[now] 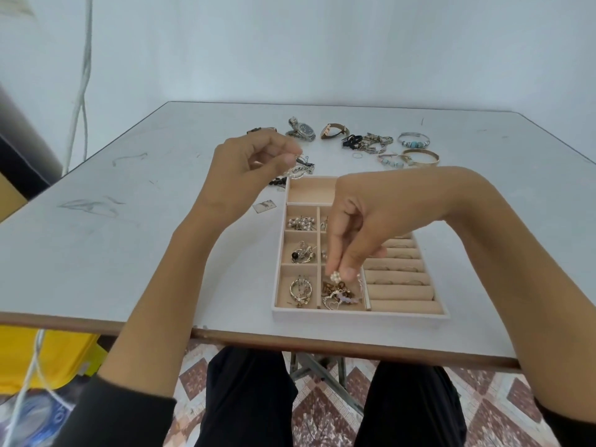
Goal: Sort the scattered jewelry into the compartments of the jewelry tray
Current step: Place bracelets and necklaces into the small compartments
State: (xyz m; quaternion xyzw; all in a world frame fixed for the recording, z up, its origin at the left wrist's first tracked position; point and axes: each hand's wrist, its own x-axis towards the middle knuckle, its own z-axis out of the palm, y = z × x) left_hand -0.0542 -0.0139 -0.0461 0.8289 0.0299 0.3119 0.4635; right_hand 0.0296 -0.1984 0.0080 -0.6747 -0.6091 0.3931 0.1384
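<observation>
The beige jewelry tray [361,315] lies near the table's front edge, with small square compartments on its left and ring rolls [400,293] on its right. My right hand [361,221] hangs over the tray, fingertips pinched on a small pearl flower earring [335,276] just above the front compartment that holds a heart pendant and tangled pieces [340,296]. My left hand [251,162] is raised behind the tray's far left corner, pinching a small thin silver piece [298,158]. Scattered watches [303,130], bracelets [414,140] and bangles [421,156] lie at the back of the table.
A silver chain bracelet [301,171] and dark beads [279,181] lie just beyond the tray's far left corner. A small card [264,205] sits left of the tray. The white table [129,240] has pencil marks on its left half. A yellow object is below the table at left.
</observation>
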